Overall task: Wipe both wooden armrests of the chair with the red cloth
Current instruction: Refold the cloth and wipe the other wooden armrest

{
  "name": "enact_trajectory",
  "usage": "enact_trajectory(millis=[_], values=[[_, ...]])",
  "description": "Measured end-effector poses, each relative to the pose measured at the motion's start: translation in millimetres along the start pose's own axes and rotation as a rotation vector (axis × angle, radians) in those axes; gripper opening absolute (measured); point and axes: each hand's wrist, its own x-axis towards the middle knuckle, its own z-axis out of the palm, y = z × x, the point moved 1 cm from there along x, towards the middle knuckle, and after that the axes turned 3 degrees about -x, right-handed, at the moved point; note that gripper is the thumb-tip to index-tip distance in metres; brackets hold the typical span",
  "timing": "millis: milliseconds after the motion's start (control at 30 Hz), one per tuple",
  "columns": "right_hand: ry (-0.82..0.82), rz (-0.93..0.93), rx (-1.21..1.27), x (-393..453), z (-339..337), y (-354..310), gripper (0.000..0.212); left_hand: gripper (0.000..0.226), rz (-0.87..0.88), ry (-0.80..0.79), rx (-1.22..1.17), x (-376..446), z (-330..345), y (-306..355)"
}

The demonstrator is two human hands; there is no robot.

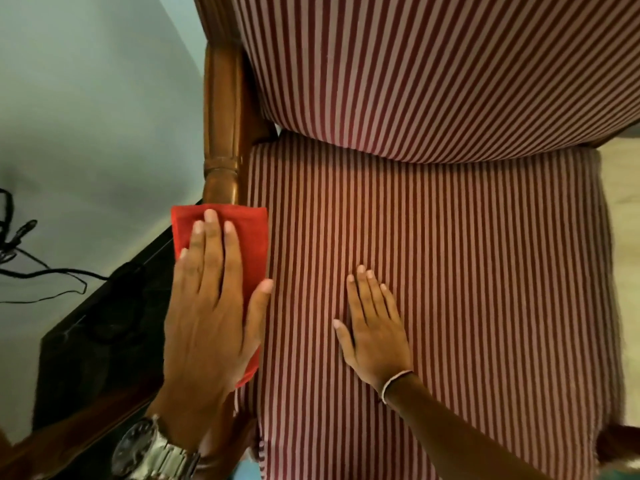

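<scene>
The chair's left wooden armrest (221, 109) runs from the backrest toward me along the left side of the striped seat cushion (467, 271). The folded red cloth (251, 237) lies over the near part of that armrest. My left hand (207, 313), with a metal watch on the wrist, presses flat on the cloth, fingers spread. My right hand (374, 327) rests flat and empty on the seat cushion, a thin band on its wrist. A bit of dark wood shows at the lower right edge (620, 441); the right armrest is otherwise out of view.
The striped backrest (433, 71) fills the top of the view. A dark glossy cabinet or table (104, 341) stands close to the chair's left side. Black cables (38, 271) hang by the pale wall on the left. Light floor (620, 202) shows at right.
</scene>
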Motion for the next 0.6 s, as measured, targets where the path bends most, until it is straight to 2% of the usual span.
enact_trajectory(millis=[233, 333, 467, 600], values=[[-0.02, 0.013, -0.022, 3.9, 0.8, -4.0, 0.071, 0.063, 0.051, -0.009, -0.014, 81.0, -15.4, -8.4], [-0.022, 0.025, -0.044, 2.0, -0.6, 1.2, 0.071, 0.061, 0.017, -0.02, -0.064, 48.5, -12.4, 0.4], [0.007, 0.024, -0.033, 2.3, 1.5, -2.0, 0.071, 0.061, 0.029, -0.095, 0.047, -25.7, -9.4, -5.6], [0.023, 0.023, -0.029, 4.3, 3.5, 0.0, 0.071, 0.063, -0.06, -0.076, 0.082, -2.5, -5.6, 5.1]])
